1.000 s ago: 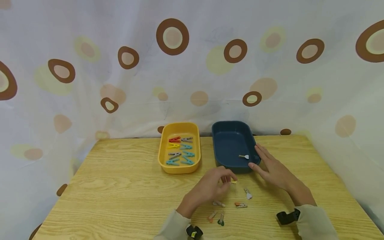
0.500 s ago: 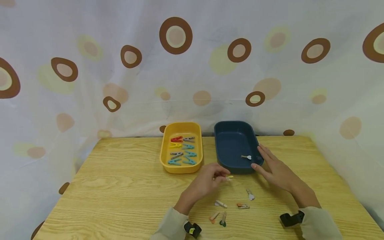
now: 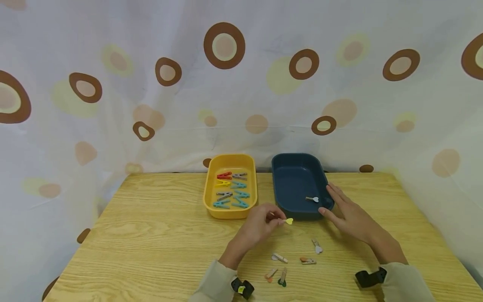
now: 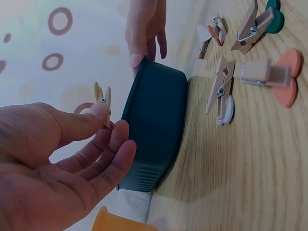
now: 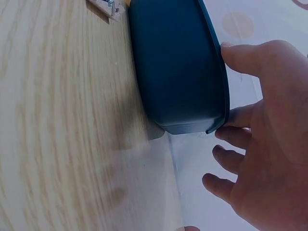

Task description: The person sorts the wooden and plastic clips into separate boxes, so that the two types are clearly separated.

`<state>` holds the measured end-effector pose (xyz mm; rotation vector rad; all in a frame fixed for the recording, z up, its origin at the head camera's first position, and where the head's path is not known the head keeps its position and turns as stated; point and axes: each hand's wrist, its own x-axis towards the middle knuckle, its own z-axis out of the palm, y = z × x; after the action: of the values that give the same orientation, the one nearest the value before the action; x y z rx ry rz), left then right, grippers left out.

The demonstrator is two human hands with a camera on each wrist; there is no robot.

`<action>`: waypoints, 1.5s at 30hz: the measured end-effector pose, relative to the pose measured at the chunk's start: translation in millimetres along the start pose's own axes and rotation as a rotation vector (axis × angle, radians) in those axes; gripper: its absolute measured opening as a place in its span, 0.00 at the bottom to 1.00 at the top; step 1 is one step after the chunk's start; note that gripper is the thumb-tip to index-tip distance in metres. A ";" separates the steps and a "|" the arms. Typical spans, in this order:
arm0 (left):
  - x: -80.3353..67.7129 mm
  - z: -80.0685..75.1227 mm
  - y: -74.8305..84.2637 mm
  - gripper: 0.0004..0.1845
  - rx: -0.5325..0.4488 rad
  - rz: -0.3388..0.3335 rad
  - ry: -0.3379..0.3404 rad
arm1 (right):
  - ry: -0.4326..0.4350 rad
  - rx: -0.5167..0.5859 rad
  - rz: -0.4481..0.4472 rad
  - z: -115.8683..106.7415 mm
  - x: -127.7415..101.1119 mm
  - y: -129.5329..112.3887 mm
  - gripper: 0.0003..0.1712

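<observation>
My left hand (image 3: 264, 221) pinches a small wooden clip with a yellow heart (image 3: 289, 221) just above the table, near the front edge of the dark blue tray (image 3: 286, 165). In the left wrist view the clip (image 4: 103, 102) sits between thumb and fingertips beside the tray's wall (image 4: 156, 130). My right hand (image 3: 349, 214) lies flat with straight fingers against the tray's right front corner (image 5: 211, 126). One white-heart clip (image 3: 313, 199) lies inside the blue tray.
A yellow tray (image 3: 212, 197) to the left holds several coloured clothespins. Several small heart clips (image 3: 280, 258) lie loose on the wooden table (image 3: 151, 235) near its front. A spotted curtain hangs behind the trays.
My left hand has lifted the yellow-heart clip off the table and moved it slightly up and toward the blue tray. The right hand has stayed at the tray's corner.
</observation>
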<state>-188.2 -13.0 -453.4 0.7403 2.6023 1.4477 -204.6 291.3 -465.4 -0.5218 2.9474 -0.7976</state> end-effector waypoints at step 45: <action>72.9 -0.6 -6.2 0.03 0.277 0.039 0.092 | 0.003 -0.016 -0.049 -3.7 0.8 6.9 0.45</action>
<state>-254.8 16.1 -446.1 0.7705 2.9134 1.1686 -208.0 298.4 -465.6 -0.5965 2.9566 -0.7809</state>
